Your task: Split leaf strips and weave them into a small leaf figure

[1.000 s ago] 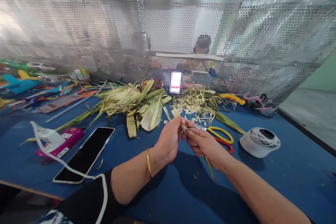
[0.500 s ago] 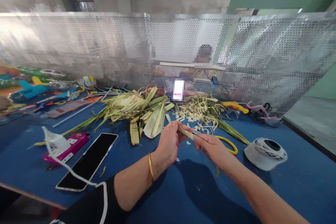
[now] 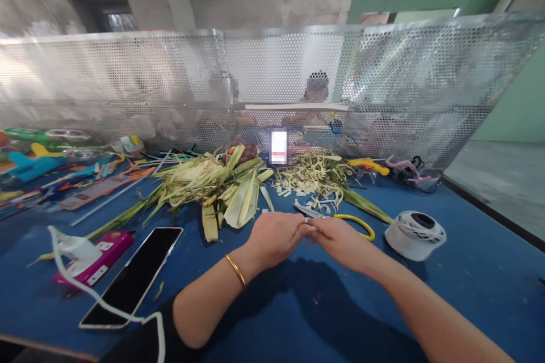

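Note:
My left hand [image 3: 275, 240] and my right hand [image 3: 343, 240] meet over the blue table, fingers closed and touching at the tips. A sliver of a pale husk strip [image 3: 306, 220] shows between them; most of it is hidden behind the fingers. Just beyond lies a pair of yellow-handled scissors [image 3: 370, 232], blades towards the left. To the left sits a pile of green-yellow leafy husks [image 3: 185, 180], with a broad pale husk [image 3: 241, 202] at its near side. Curled husk shreds [image 3: 317, 174] are heaped behind my hands.
At right stands a spool of white cord [image 3: 413, 241]. On the left lie a phone [image 3: 136, 272] and a magenta power strip [image 3: 121, 247] with a white cable. A lit screen [image 3: 279, 144] stands before the perforated metal divider [image 3: 170, 85]; people sit behind it.
Both wrists have turned so the backs of my hands face up. The husk strip, plainly visible between the fingers before, is now almost covered. The view has shifted slightly right.

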A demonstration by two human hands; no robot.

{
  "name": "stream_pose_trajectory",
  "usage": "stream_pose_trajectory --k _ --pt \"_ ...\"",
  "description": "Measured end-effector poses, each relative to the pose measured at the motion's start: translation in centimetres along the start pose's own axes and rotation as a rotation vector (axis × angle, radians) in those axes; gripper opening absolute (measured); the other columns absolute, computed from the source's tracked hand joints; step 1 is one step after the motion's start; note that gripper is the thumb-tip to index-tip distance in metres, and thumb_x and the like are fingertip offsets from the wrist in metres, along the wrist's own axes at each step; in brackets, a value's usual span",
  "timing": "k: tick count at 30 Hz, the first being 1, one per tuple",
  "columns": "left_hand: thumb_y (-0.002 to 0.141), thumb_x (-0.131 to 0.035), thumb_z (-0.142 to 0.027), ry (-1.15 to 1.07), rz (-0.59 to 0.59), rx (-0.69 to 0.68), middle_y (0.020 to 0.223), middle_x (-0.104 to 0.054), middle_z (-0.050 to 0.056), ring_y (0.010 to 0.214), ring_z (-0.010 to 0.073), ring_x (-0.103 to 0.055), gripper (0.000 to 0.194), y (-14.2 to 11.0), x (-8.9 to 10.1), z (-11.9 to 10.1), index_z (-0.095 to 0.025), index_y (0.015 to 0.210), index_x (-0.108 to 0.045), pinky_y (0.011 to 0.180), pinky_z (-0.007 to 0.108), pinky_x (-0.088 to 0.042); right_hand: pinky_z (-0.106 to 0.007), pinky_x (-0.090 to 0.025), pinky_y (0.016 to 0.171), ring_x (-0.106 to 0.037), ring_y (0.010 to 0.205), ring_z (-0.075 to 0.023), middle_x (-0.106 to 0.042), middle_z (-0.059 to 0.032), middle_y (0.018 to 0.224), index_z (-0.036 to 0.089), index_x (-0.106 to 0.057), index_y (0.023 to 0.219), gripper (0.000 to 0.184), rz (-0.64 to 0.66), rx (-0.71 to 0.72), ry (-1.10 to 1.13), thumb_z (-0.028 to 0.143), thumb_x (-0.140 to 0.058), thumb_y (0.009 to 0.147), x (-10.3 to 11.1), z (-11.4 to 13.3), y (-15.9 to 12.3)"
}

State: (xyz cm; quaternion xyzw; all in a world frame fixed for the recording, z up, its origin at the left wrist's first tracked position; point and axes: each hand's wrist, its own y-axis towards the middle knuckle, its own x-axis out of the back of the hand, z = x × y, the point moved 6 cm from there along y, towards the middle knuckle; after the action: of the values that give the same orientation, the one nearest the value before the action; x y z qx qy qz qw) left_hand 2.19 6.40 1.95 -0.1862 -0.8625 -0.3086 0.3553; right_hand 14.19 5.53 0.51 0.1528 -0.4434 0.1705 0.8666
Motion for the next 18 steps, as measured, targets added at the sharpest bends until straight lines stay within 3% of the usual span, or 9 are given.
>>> stream_pose_trajectory --k 7,10,12,14,18 --pt "0.090 -0.050 -0.034 0.111 0.065 -0.039 0.056 -0.052 -0.001 0.050 0.0144 -0.044 0.030 0.5 1.4 0.3 -0.023 0.063 -0.059 0.055 0.024 -0.024 -0.028 -0.036 0.064 -0.055 0.066 -0.0181 -0.059 -0.0012 0.065 0.022 -0.056 0.066 0.036 0.030 -0.032 0.011 0.035 -0.036 0.094 2.8 -1.1 -0.6" --pt "0.090 -0.048 -0.037 0.150 0.078 0.001 0.060 -0.059 0.001 0.056 0.0167 -0.052 0.028 0.5 1.3 0.6 -0.024 0.071 -0.063 0.059 0.024 -0.030 -0.027 -0.033 0.062 -0.055 0.066 -0.0174 -0.060 -0.0019 0.065 0.021 -0.055 0.066 0.035 -0.011 -0.054 -0.116 0.031 -0.037 0.095 2.3 -0.9 -0.3" --pt "0.091 -0.046 -0.036 0.136 0.107 0.025 0.081 -0.068 0.004 0.072 0.0201 -0.060 0.023 0.3 0.7 0.6 -0.024 0.093 -0.065 0.066 0.025 -0.036 -0.026 -0.032 0.061 -0.056 0.068 -0.0175 -0.063 -0.0036 0.069 0.020 -0.058 0.070 0.031 -0.020 -0.066 -0.238 0.026 -0.039 0.094 1.4 -0.6 0.0" --pt "0.092 -0.043 -0.031 0.135 0.182 0.027 0.104 -0.068 0.008 0.089 0.0225 -0.062 0.030 0.1 -0.3 0.4 -0.022 0.116 -0.057 0.074 0.028 -0.041 -0.026 -0.031 0.061 -0.058 0.072 -0.0178 -0.067 -0.0055 0.077 0.019 -0.061 0.076 0.024 -0.020 -0.057 -0.314 0.021 -0.042 0.092 0.5 -0.2 0.2" --pt "0.095 -0.034 -0.027 0.248 0.335 0.061 0.096 -0.069 0.007 0.087 0.0214 -0.063 0.028 -0.4 -1.6 0.3 -0.019 0.103 -0.060 0.075 0.029 -0.043 -0.025 -0.034 0.063 -0.059 0.073 -0.0166 -0.067 -0.0044 0.077 0.019 -0.062 0.076 0.028 0.017 -0.026 -0.206 0.024 -0.041 0.093 0.4 -0.1 0.2"
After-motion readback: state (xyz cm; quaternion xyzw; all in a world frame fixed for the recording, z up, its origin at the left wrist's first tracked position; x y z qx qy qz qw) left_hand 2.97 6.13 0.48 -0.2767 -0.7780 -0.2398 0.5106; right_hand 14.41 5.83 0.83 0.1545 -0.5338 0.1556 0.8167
